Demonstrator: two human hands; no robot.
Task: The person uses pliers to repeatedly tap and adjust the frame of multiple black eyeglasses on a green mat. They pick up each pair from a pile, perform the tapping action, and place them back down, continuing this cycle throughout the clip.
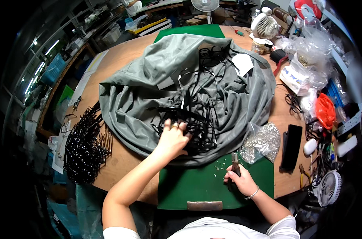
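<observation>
My left hand [174,138] reaches into a tangle of thin black cords [203,129] lying on a spread grey cloth bag [127,97]. Its fingers are bent down into the cords and closed on some of them; the fingertips are hidden. In my right hand [244,182] are pliers with dark handles [234,163], held jaws-up over the green mat [197,189]. Small shiny metal pieces [219,166] are scattered on the mat just left of the pliers. A clear plastic bag full of similar silvery pieces [262,143] lies beyond my right hand.
Bundled black cords [85,149] hang over the table's left edge. To the right lie a black phone [291,147], yellow-handled pliers [304,175] and a small white fan [329,188]. Plastic bags [314,44] and a larger fan [264,26] crowd the far right.
</observation>
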